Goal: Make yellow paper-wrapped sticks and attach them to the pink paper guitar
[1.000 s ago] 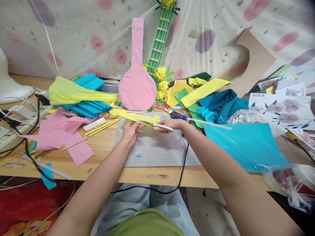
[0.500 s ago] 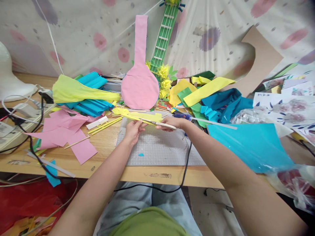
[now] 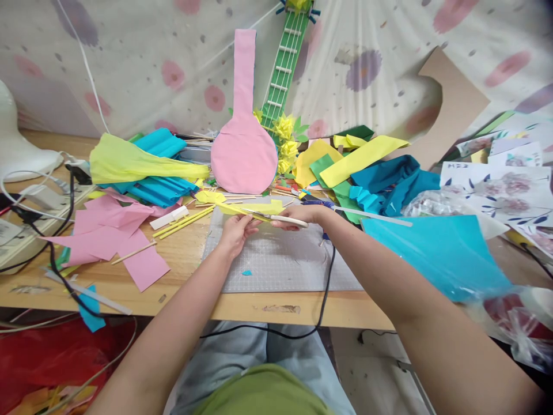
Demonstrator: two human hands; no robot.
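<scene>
Yellow paper strip near far edge of grey cutting mat | left hand: fingers pinching strip | right hand: fingers gripping white-handled scissors | likely light, limp, easily torn; pinch near edge

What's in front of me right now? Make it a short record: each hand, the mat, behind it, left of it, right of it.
Left hand: holds yellow paper
Right hand: holds white-handled scissors, blades at the paper
Mat: gray cutting mat, small blue scrap on it
Behind: pink lute-shaped piece, upright
Left: pink paper pieces, yellow sticks
Right: large blue sheet
</scene>
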